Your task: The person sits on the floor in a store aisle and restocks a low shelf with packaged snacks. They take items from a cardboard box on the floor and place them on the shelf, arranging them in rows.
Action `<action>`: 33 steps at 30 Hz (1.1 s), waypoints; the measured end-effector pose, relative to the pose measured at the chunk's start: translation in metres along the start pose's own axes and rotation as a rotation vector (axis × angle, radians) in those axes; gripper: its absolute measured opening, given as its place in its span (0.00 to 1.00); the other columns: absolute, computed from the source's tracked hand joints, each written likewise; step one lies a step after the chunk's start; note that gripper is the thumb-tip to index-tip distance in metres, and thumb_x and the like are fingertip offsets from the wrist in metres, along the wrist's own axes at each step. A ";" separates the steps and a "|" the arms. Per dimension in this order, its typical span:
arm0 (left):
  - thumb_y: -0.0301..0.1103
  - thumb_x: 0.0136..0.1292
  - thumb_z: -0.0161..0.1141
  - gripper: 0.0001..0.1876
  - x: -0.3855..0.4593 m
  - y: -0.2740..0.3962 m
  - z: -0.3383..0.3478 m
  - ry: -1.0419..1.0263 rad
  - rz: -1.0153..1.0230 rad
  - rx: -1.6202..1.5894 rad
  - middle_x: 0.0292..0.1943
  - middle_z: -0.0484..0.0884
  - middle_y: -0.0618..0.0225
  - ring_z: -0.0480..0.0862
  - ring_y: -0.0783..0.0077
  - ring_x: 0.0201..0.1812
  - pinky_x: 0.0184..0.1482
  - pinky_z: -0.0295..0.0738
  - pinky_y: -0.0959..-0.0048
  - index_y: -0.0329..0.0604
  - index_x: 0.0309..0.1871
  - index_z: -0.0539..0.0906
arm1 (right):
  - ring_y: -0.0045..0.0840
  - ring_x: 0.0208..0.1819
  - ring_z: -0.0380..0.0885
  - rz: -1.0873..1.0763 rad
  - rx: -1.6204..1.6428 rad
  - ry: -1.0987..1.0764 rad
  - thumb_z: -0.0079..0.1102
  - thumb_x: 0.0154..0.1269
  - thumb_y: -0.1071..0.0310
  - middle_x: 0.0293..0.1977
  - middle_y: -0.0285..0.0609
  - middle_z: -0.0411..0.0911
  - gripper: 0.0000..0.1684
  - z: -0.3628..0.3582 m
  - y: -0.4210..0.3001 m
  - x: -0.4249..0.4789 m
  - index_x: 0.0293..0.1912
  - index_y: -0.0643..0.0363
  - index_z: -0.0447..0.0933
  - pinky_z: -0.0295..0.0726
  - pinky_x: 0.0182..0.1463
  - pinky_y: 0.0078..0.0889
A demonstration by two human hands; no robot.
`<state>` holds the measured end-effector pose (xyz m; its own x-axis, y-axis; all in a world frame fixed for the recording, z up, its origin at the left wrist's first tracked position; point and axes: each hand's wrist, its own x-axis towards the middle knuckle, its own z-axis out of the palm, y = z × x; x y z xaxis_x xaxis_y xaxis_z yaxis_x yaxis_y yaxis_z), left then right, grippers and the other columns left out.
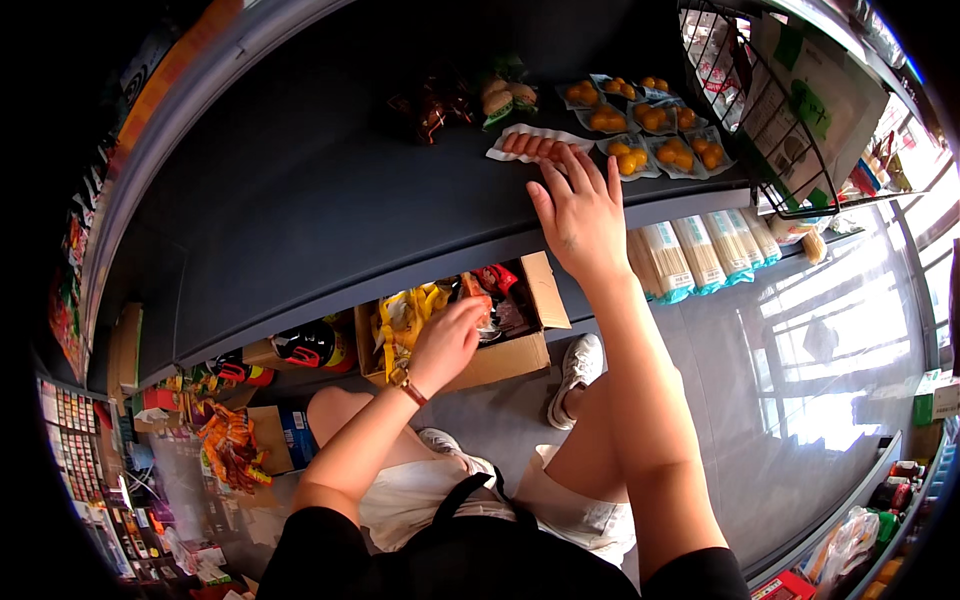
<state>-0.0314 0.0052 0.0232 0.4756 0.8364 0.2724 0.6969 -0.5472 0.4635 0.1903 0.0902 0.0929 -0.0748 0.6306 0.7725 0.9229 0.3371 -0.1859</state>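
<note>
My right hand [581,217] is spread over the front of a dark shelf [337,195], its fingertips at the edge of a clear vacuum pack of sausages [536,144]. Just right of those fingers lie several clear packs of round yellow-orange food [630,156] in rows. Lower down, my left hand [448,341] reaches into an open cardboard box [502,364] under the shelf. Its fingers pinch a red-orange food packet [477,291], partly hidden by the hand. Yellow packets [409,319] and a red packet [496,279] also lie in that box.
Farther back on the shelf are a pack of light-brown food [506,99] and a dark shiny packet [435,112]. A black wire basket [795,142] hangs at right. Bundled sticks or noodles [701,251] and dark bottles [304,345] sit below the shelf.
</note>
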 end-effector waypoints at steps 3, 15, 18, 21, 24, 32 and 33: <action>0.27 0.64 0.48 0.14 0.014 -0.031 0.014 -0.024 -0.166 0.054 0.53 0.76 0.54 0.77 0.52 0.53 0.55 0.72 0.63 0.33 0.52 0.75 | 0.36 0.53 0.71 0.046 0.030 -0.038 0.49 0.68 0.51 0.46 0.44 0.75 0.22 0.001 -0.006 0.004 0.45 0.59 0.79 0.55 0.69 0.51; 0.34 0.60 0.53 0.16 0.103 -0.196 0.102 0.092 -0.465 0.239 0.53 0.76 0.48 0.73 0.48 0.57 0.59 0.67 0.59 0.38 0.50 0.78 | 0.39 0.55 0.66 0.040 0.161 -0.077 0.51 0.67 0.58 0.43 0.44 0.69 0.15 -0.007 -0.016 -0.001 0.44 0.56 0.80 0.52 0.70 0.53; 0.32 0.58 0.54 0.16 0.103 -0.198 0.119 0.058 -0.473 0.274 0.52 0.77 0.49 0.73 0.47 0.56 0.58 0.68 0.58 0.38 0.49 0.79 | 0.37 0.55 0.67 0.042 0.161 -0.090 0.52 0.67 0.59 0.43 0.42 0.69 0.14 -0.010 -0.014 -0.002 0.45 0.55 0.79 0.51 0.71 0.54; 0.30 0.57 0.55 0.15 0.095 -0.201 0.133 0.039 -0.468 0.288 0.51 0.77 0.49 0.74 0.47 0.54 0.57 0.69 0.58 0.38 0.48 0.79 | 0.36 0.55 0.67 0.044 0.186 -0.102 0.52 0.67 0.59 0.43 0.41 0.69 0.14 -0.008 -0.013 -0.003 0.45 0.54 0.80 0.50 0.71 0.55; 0.29 0.55 0.55 0.15 0.090 -0.199 0.145 0.021 -0.439 0.291 0.49 0.78 0.50 0.75 0.47 0.53 0.56 0.70 0.58 0.38 0.47 0.80 | 0.35 0.55 0.67 0.053 0.177 -0.093 0.52 0.67 0.59 0.43 0.41 0.69 0.14 -0.008 -0.013 -0.004 0.45 0.54 0.80 0.50 0.70 0.56; 0.24 0.52 0.57 0.15 0.057 -0.202 0.155 -0.037 -0.382 0.264 0.46 0.79 0.51 0.76 0.47 0.49 0.52 0.72 0.58 0.39 0.45 0.81 | 0.36 0.56 0.66 0.072 0.165 -0.092 0.51 0.67 0.58 0.44 0.41 0.69 0.15 -0.006 -0.021 -0.003 0.47 0.54 0.79 0.50 0.70 0.58; 0.23 0.51 0.57 0.15 0.056 -0.200 0.154 -0.034 -0.359 0.258 0.46 0.79 0.51 0.76 0.47 0.49 0.52 0.72 0.58 0.39 0.44 0.81 | 0.36 0.57 0.66 0.072 0.154 -0.094 0.51 0.68 0.58 0.44 0.41 0.69 0.16 -0.006 -0.020 -0.003 0.48 0.53 0.79 0.49 0.70 0.59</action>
<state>-0.0610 0.1567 -0.1842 0.1935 0.9757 0.1027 0.9303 -0.2157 0.2966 0.1745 0.0774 0.0981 -0.0516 0.7169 0.6952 0.8588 0.3872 -0.3355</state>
